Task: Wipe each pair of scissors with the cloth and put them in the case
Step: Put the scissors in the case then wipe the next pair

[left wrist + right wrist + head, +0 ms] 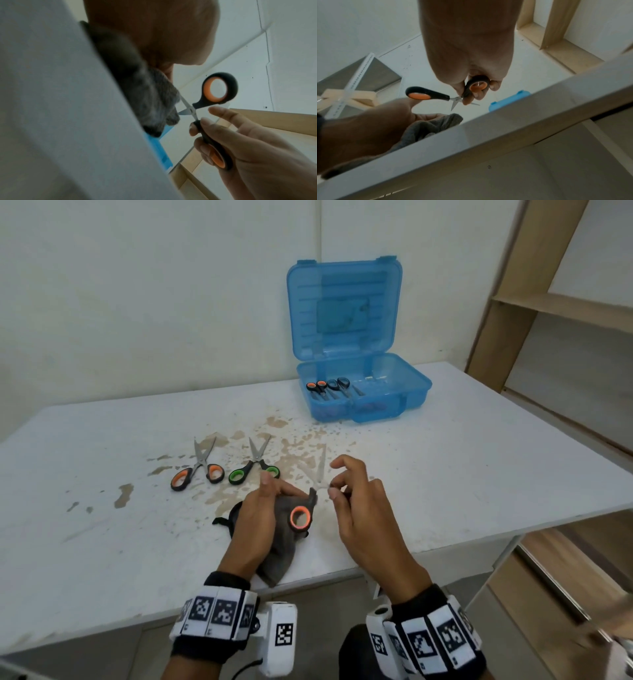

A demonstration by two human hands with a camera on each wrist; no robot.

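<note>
Wiping pair three: your right hand (356, 501) grips orange-handled scissors (216, 108), left hand (257, 515) holds the cloth (281, 546); two pairs lie in the case (394, 402), two wait on the table (445, 474).

Left hand (260, 515) sits low over the near edge, forearm coming in from 6 o'clock, back of hand up. Its fingers curl round the grey cloth (284, 546), thumb tip raised toward 12 o'clock. Banded wrist, markers facing up.

Right hand (359, 508) just beside it at 3 o'clock, the two hands close but apart. Forearm enters from 5 o'clock. Fingers curled and pinching one handle of the orange-handled scissors (217, 92); index finger arched up and free toward 11 o'clock. In the right wrist view the thumb and fingertips (477, 94) close round the handle loop, palm facing down.
</note>
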